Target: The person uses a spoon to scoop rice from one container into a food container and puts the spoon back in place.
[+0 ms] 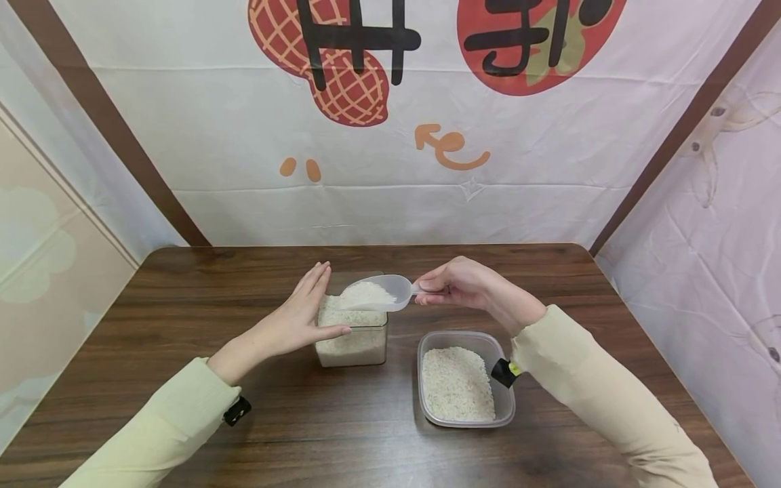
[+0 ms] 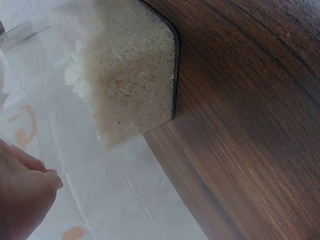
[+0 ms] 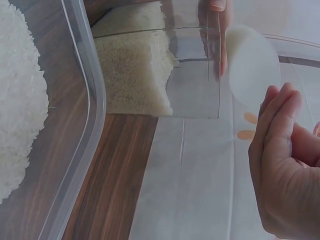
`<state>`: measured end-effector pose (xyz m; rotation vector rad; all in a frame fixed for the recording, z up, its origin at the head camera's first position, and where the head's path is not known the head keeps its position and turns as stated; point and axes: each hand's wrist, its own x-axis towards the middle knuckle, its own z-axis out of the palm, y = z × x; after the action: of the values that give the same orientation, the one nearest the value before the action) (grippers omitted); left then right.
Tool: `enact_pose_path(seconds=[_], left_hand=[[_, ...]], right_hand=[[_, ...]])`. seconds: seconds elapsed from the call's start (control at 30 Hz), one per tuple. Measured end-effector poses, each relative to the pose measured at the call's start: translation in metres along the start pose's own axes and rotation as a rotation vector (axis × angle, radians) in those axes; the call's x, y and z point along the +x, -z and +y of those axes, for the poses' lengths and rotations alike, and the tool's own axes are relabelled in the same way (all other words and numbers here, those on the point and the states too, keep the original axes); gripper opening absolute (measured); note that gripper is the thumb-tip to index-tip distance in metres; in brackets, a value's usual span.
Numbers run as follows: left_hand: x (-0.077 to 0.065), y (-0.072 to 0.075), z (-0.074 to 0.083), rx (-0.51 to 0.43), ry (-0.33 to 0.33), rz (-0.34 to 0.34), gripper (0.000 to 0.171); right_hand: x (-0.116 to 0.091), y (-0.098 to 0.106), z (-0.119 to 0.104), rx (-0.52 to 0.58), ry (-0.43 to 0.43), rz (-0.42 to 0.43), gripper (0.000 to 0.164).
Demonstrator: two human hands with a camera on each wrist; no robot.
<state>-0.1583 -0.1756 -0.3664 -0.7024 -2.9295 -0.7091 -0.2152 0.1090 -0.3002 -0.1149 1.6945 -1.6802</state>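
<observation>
My right hand (image 1: pixel 466 283) pinches the handle of a translucent scoop (image 1: pixel 399 290) that holds white rice (image 1: pixel 366 294). The scoop sits over the top of a clear square canister (image 1: pixel 366 359), which is partly filled with rice (image 2: pixel 135 95). Against the canister's left side lies my left hand (image 1: pixel 295 322), its fingers extended and its thumb along the near rim. Right and nearer, a translucent plastic tub (image 1: pixel 424 379) contains more rice (image 1: pixel 457 386). In the right wrist view, the fingers of my right hand (image 3: pixel 285 160) hide the scoop's handle.
Everything stands on a dark brown wooden table (image 1: pixel 274 434). A white printed cloth (image 1: pixel 213 135) hangs behind its far edge. A black wrist device (image 1: pixel 236 411) is at the left sleeve, and another black device (image 1: pixel 503 373) at the right cuff overlaps the tub's right rim.
</observation>
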Motion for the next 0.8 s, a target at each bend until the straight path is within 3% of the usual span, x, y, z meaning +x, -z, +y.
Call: enact_pose_path(seconds=[0.8], left_hand=[[0.000, 0.000, 0.000, -0.004, 0.013, -0.003, 0.109]], right_hand=[[-0.028, 0.037, 0.010, 0.002, 0.029, 0.002, 0.037]])
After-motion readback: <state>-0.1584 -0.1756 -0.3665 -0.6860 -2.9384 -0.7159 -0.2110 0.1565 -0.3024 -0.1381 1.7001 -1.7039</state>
